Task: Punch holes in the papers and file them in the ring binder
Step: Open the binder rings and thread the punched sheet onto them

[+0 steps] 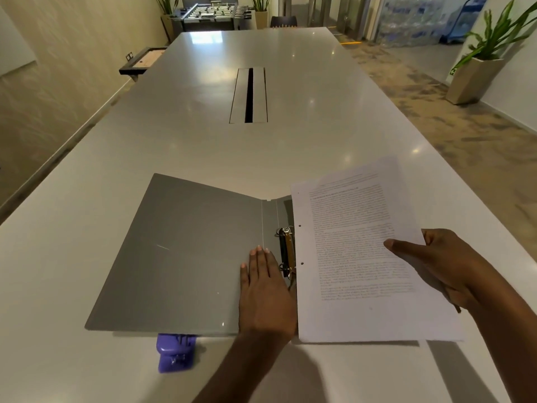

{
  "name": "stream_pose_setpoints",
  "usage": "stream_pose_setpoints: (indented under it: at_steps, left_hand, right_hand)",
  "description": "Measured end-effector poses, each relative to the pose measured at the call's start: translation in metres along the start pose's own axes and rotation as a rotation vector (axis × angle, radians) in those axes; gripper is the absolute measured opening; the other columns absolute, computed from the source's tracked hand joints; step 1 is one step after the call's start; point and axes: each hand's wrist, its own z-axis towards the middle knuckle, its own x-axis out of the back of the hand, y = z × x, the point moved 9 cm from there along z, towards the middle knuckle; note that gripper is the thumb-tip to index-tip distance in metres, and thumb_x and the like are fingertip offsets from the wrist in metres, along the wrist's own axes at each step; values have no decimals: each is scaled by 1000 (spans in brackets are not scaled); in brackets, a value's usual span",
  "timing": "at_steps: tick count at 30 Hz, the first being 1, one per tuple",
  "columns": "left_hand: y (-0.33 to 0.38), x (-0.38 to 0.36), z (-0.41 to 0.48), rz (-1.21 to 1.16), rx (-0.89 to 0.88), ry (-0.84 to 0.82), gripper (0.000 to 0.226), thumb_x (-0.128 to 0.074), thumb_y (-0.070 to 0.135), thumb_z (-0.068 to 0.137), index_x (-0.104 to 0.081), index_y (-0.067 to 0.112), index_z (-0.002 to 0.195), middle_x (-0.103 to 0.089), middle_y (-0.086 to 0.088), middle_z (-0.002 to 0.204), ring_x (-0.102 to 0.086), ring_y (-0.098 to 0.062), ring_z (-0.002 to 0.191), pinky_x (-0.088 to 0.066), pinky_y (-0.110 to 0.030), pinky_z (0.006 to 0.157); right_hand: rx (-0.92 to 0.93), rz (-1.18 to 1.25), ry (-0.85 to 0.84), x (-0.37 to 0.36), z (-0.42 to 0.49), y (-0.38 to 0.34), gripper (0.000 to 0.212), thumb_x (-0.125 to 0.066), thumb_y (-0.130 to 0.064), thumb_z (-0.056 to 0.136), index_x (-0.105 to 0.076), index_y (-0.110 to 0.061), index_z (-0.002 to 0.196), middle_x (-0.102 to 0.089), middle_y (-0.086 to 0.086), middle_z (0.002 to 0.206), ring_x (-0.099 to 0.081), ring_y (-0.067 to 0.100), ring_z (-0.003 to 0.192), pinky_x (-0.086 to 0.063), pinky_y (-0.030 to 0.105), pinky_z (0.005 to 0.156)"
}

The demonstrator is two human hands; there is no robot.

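A grey ring binder (186,251) lies open on the white table (203,146). Its metal ring mechanism (286,251) shows beside the spine. My left hand (266,292) rests flat on the inside of the binder's cover, just left of the rings, fingers together. My right hand (436,266) grips the right edge of a stack of printed papers (357,251), thumb on top. The papers hang over the binder's right half and hide it. Two punched holes show along their left edge, close to the rings. A purple hole punch (175,354) sits partly under the binder's near edge.
A cable slot (249,96) runs down the table's middle. Potted plants (476,74) stand on the floor at the right. A foosball table (215,11) and a dark chair are beyond the table's far end. A low bench stands by the left wall.
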Motion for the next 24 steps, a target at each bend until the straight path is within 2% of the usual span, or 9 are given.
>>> stream_pose_setpoints:
  at_steps: [3,6,8,11,14,15,18,20,24]
  left_hand:
    - [-9,23,-4,-205,-9,38,66,-29,31,112,4,10,165,1,-10,175,-1,-24,162,-4,-37,131]
    - [-19,61,-1,-541,2,201,53,-41,22,110,-28,17,162,-36,-6,165,-36,-18,151,-30,-31,124]
    - [-20,83,9,-731,-5,281,42,-47,23,109,-48,19,151,-58,-2,147,-56,-14,131,-46,-28,109]
    - [-21,102,41,-941,-15,322,21,-57,22,106,-69,22,123,-70,3,110,-65,-10,101,-52,-25,87]
    - [-22,94,81,-1109,35,227,15,-68,25,100,-70,16,111,-71,-5,103,-67,-15,92,-58,-45,95]
    - [-21,87,91,-1151,69,161,21,-70,25,99,-68,12,114,-71,-7,103,-66,-17,87,-58,-47,95]
    - [-20,72,107,-1137,157,6,60,-77,28,94,-53,5,144,-71,-9,108,-71,-18,93,-59,-29,80]
    - [-20,69,111,-1111,173,-40,64,-79,25,91,-51,4,145,-70,-9,112,-72,-22,101,-58,-29,78]
    - [-19,62,117,-1137,187,-121,55,-82,9,87,-57,5,136,-68,-12,115,-70,-18,88,-59,-26,65]
  right_hand:
    - [-25,24,-10,-1,6,2,22,-74,-9,92,-75,1,111,-80,7,112,-77,27,101,-58,36,89]
    - [-43,32,-13,-5,7,2,21,-73,-7,91,-74,2,110,-80,7,110,-79,25,95,-63,28,73]
    - [-54,28,-14,-8,7,2,19,-72,-7,92,-74,2,109,-81,7,106,-80,20,86,-61,21,59]
    - [-60,3,-13,-10,7,1,20,-73,-9,91,-74,1,108,-81,7,103,-80,21,80,-60,21,54]
    - [-62,-3,-17,-13,8,-2,20,-74,-12,91,-75,-1,108,-82,6,101,-80,24,81,-62,25,57]
    - [-63,1,-25,-14,8,-3,20,-74,-12,91,-75,-1,108,-82,7,102,-80,25,83,-63,27,59]
    - [-65,6,-31,-17,11,-4,21,-73,-12,91,-74,-2,109,-81,7,105,-80,26,86,-64,31,65]
    - [-70,11,-29,-19,13,-3,20,-73,-12,91,-74,-2,108,-81,6,104,-80,24,86,-63,31,67]
    - [-79,35,-22,-26,15,-2,15,-72,-8,92,-74,0,105,-82,6,101,-80,24,85,-65,29,66]
